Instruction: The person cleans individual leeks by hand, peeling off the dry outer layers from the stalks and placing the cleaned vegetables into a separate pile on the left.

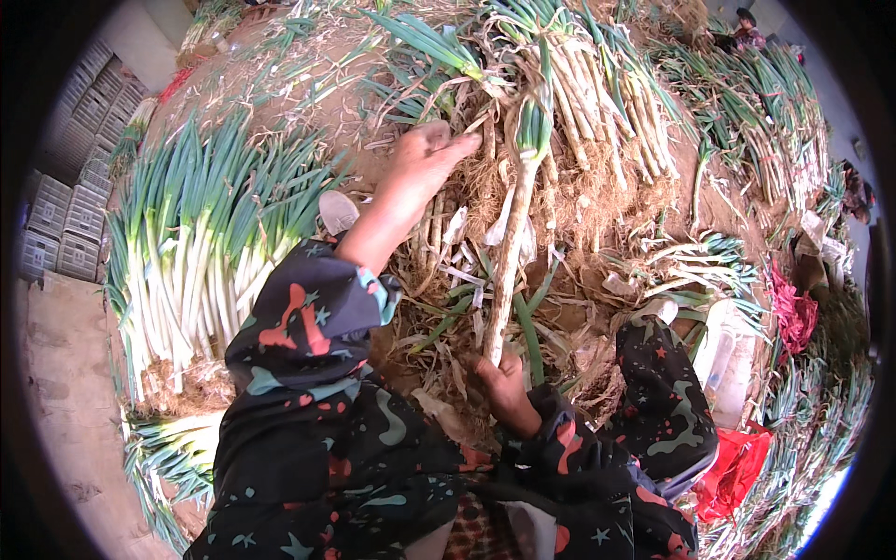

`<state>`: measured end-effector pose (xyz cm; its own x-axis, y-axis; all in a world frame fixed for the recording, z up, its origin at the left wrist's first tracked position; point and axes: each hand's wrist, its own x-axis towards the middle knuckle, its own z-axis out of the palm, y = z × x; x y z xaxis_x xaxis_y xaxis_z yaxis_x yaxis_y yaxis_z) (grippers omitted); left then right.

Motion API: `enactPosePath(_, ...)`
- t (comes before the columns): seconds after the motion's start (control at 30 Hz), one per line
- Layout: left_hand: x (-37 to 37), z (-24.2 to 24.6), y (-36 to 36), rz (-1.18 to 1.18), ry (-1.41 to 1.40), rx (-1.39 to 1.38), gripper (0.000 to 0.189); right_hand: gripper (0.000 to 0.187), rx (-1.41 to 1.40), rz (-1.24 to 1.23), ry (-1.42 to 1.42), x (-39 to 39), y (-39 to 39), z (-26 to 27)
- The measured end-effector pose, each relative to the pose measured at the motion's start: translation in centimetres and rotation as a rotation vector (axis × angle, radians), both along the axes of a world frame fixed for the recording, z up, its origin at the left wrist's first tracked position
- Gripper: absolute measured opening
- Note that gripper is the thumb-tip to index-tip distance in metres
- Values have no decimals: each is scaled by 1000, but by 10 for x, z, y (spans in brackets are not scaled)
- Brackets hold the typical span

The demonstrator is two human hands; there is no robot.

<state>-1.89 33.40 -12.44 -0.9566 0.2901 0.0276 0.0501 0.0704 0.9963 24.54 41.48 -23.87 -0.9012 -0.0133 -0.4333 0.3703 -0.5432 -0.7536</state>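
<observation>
My right hand (502, 392) grips the root end of a long green onion (514, 259), whose dry brown outer skin is still on; its green top points away from me. Further out, my left hand (437, 150) is at a dry leaf strip beside the upper stalk, its thumb and fingers pinched together. Beyond lies a heap of unpeeled green onions (581, 91) with tangled roots. Peeled skins and loose leaves litter the ground between my knees. To the left lies a pile of cleaned green onions (189, 259) with white stems.
Stacked plastic crates (77, 231) stand at the far left. A red plastic bag (731, 469) and red netting (794, 308) lie at the right. Several stalks (700, 273) lie by my right foot. More onion bundles (777, 133) line the right side, near another person (747, 31).
</observation>
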Motion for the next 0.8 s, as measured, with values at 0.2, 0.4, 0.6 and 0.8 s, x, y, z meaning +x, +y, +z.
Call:
enactPosePath(0.2,-3,-27,27,-196,80,-238,92,16,379,48,121,62,-31,-4)
enactPosePath(0.4,2,4,23,-73,-117,244,29,36,1389,108,553,66,-4,-9)
enactPosePath(0.6,23,31,24,-153,-355,601,39,34,1002,71,232,55,4,-22)
enactPosePath(0.8,1,24,7,-121,-252,550,30,39,1212,143,490,54,-1,-16)
